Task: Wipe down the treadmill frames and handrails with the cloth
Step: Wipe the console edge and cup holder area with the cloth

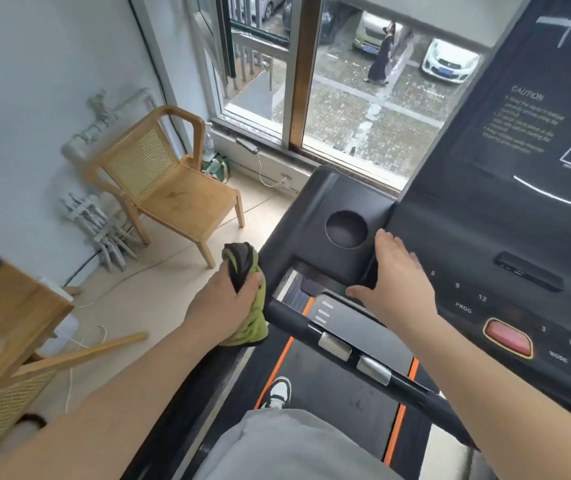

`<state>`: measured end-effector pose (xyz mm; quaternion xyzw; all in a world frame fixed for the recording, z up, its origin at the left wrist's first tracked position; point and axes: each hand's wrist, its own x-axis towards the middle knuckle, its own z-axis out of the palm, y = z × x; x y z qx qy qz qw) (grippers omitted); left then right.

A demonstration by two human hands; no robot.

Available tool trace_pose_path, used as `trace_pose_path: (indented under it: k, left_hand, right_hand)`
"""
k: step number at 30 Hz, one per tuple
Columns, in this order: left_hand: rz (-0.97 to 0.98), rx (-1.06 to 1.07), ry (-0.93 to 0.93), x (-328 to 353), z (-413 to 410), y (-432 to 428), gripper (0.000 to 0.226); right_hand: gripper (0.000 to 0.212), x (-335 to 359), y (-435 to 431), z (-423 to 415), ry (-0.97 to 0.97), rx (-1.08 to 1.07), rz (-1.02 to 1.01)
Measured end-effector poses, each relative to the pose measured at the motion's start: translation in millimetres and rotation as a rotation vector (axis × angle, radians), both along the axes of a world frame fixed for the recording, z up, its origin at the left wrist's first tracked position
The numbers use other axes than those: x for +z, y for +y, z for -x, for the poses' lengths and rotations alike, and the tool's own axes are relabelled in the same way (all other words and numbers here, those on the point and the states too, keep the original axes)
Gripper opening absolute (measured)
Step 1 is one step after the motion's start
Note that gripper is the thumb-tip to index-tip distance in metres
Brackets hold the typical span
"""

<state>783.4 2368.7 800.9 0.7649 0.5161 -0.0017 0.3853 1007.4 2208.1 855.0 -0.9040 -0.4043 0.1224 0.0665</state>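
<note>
Cloth (255, 323), perhaps upright, in left hand (227, 301)

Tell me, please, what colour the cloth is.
The cloth is green with a black upper part, seen in the head view.

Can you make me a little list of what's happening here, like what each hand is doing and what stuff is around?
place: standing on a treadmill belt, facing a window
left hand: grips a green cloth at the console's left edge
right hand: lies flat on the console, beside the cup holder
handrail: black bar with silver pads, below the hands
red button: on the console, untouched
chair: wooden, by the left wall
</note>
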Motion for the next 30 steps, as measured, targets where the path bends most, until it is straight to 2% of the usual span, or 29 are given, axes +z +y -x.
trace_pose_path:
  k: [3, 6, 9, 11, 13, 18, 25, 27, 30]
  left_hand:
    - [-0.019, 0.019, 0.039, 10, -32, 11, 0.060]
    - [-0.053, 0.069, -0.007, 13, -57, 13, 0.065]
    - [-0.242, 0.019, 0.090, 12, -37, -19, 0.062]
    - [-0.422, -0.066, 0.168, 9, 1, -52, 0.063]
    - [-0.508, -0.115, 0.215, -1, 46, -79, 0.066]
    - [-0.518, -0.156, 0.173, -14, 120, -105, 0.072]
    - [-0.496, -0.176, 0.394, -10, 83, -90, 0.085]
    - [-0.467, -0.171, 0.357, -5, 61, -77, 0.084]
    - [-0.379, -0.152, 0.195, 1, 34, -52, 0.087]
  right_hand:
    - [0.076, 1, -9, 31, 0.019, 0.094, -0.167]
    - [0.053, 5, -22, 64, 0.143, 0.140, -0.134]
    - [0.048, 7, -35, 80, 0.206, 0.155, 0.009]
    - [0.051, 9, -43, 85, 0.228, 0.163, 0.081]
    - [0.044, 5, -45, 87, 0.228, 0.176, 0.153]
    - [0.028, -13, -30, 94, 0.085, 0.175, 0.229]
    - [0.012, -24, -14, 101, -0.019, 0.180, 0.326]
    - [0.014, -23, -10, 104, -0.039, 0.195, 0.336]
    - [0.012, -21, -3, 106, -0.049, 0.172, 0.363]
